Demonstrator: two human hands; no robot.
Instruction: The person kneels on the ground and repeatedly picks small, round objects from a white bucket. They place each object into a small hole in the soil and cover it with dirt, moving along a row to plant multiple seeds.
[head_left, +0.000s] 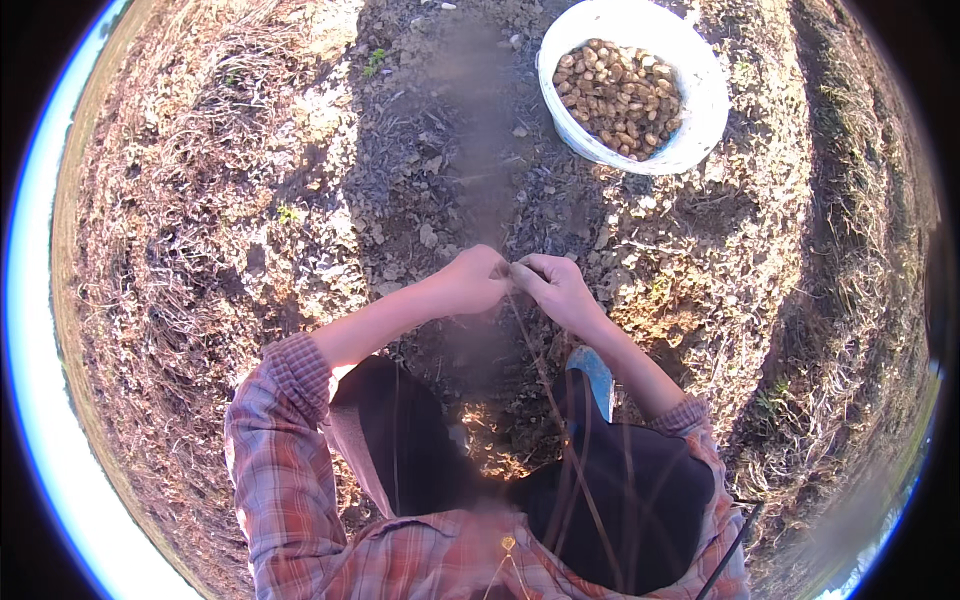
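My left hand and my right hand meet at the fingertips in front of my knees. A thin dry plant stem trails from between them down toward my lap. The left fingers are closed around its upper end. My right thumb and forefinger pinch close against the left fingers; whatever lies between them is too small and hidden to make out. Beyond the right hand stands a white plastic bucket, partly filled with unshelled peanuts.
Dry, crumbly soil lies beneath the hands. Withered plants cover the ground on the left, and more dry growth runs along the right. A blue shoe shows beside my right knee.
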